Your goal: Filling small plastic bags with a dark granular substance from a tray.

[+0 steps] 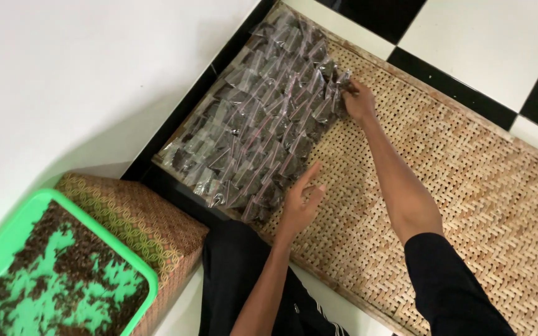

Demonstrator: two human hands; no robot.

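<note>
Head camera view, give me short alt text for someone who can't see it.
Two bare hands, left hand and right hand, touch rows of small clear packets of dark bits on a woven tray; a green tray sits nearby.

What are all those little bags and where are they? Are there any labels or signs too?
Small bags: many clear plastic pouches with dark contents, laid in overlapping rows at the far left part of the woven tray.
One bag at the rows' far corner: clear and dark, at the right hand.
The left hand rests at the rows' near edge.
Labels, signs, screens: none visible.
</note>
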